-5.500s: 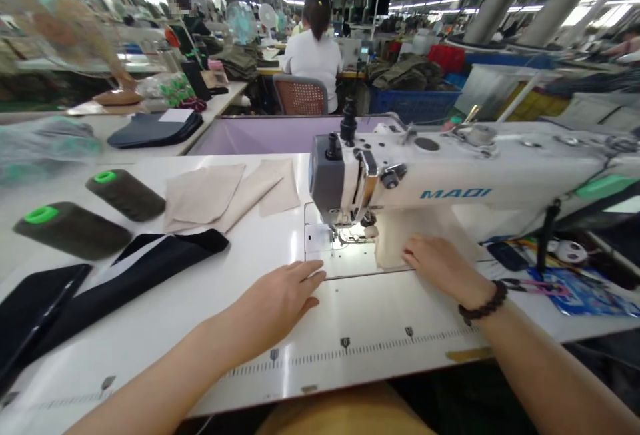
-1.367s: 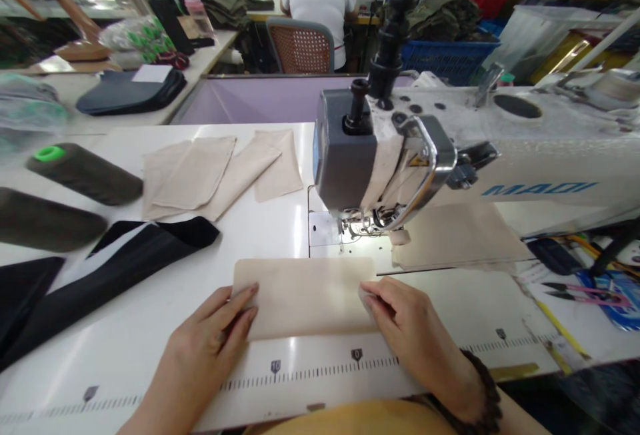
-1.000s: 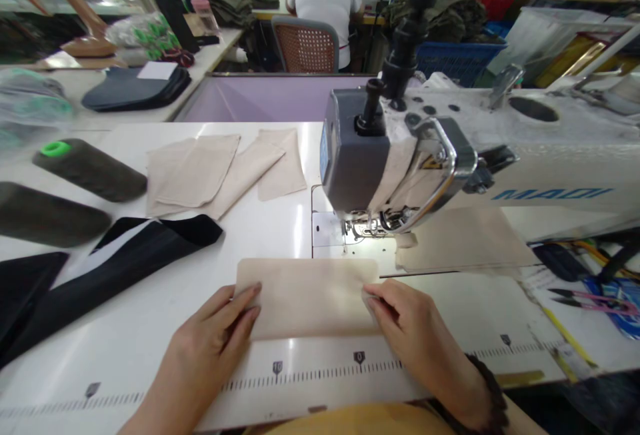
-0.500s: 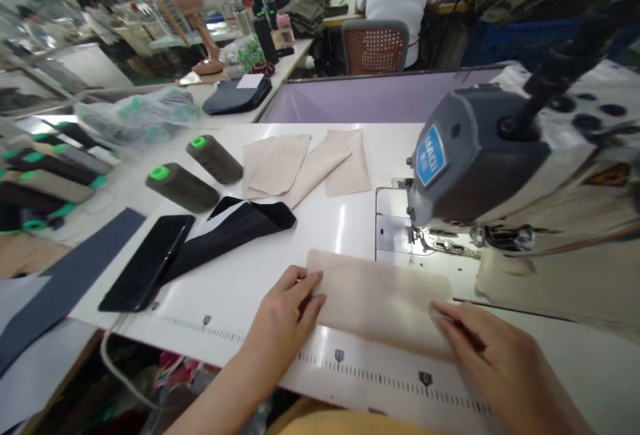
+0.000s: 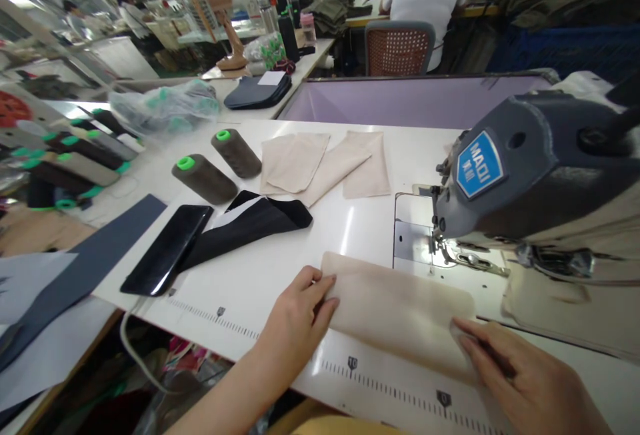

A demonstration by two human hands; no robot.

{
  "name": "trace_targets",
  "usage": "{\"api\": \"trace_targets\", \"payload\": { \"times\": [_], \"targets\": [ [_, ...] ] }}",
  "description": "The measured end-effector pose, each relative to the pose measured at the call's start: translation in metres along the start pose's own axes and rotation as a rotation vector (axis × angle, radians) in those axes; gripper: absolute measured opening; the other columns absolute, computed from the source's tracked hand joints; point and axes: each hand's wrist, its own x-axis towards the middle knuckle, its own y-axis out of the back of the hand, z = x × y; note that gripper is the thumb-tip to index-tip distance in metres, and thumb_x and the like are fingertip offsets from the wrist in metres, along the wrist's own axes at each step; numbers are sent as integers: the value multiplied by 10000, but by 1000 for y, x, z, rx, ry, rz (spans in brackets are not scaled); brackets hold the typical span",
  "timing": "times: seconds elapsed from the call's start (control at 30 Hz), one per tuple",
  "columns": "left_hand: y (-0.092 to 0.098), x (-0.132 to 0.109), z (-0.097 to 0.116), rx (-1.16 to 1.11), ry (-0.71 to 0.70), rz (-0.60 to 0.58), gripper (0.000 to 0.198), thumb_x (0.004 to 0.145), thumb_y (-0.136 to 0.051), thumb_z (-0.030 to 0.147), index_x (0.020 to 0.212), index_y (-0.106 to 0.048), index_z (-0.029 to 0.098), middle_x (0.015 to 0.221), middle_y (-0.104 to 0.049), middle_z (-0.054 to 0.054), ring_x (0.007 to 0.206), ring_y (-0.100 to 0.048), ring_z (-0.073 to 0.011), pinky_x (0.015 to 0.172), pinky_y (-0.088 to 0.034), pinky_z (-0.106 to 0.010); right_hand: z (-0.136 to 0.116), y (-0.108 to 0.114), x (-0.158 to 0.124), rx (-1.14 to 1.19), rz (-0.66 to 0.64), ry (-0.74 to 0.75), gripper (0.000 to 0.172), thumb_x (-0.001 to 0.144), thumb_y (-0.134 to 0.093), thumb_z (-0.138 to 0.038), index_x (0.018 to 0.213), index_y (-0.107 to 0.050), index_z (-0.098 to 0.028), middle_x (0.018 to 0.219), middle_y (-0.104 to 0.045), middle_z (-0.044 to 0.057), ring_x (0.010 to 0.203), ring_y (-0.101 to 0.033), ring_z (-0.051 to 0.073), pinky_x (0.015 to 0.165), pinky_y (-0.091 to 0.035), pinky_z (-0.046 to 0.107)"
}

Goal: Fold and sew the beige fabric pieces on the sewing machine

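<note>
Your left hand (image 5: 295, 318) reaches in from the bottom centre of the frame, palm down with fingers extended and pressed flat, while your right hand (image 5: 525, 381) sits at the lower right, fingers curled and pinching.

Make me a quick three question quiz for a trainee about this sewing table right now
1. True or false: both hands rest on the beige fabric piece.
2. Which lies nearest the left hand? A) thread cones B) beige fabric piece C) phone
3. What colour are the tops of the two thread cones on the table?

Key:
1. True: the left hand is at its left end, the right hand at its right end.
2. B.
3. Green.
</note>
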Motion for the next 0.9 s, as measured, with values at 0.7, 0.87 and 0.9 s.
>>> {"api": "trace_targets", "payload": {
  "times": [0.7,0.87,0.9],
  "targets": [
    [1,4,-1,22,0,30,236,844,-429,202,965,-619,132,891,-571,-70,773,-597,-143,716,-525,-238,-15,5,1,12,100,14,299,822,-477,-438,856,-686,-226,817,-697,25,697,-663,196,561,-547,206],
    [0,4,-1,19,25,14,238,839,-431,203,955,-624,127,864,-563,-66,748,-591,-144,694,-519,-245,-6,6,-3,-19,-1,1,310,815,-489,-438,913,-684,-218,871,-692,31,742,-660,204,614,-550,220],
    [0,5,-1,19,30,13,239,838,-432,203,956,-625,125,864,-562,-66,750,-590,-146,694,-518,-248,-4,7,-3,-24,-7,9,304,817,-489,-428,916,-683,-217,875,-691,30,745,-660,202,614,-549,217]
  ]
}}
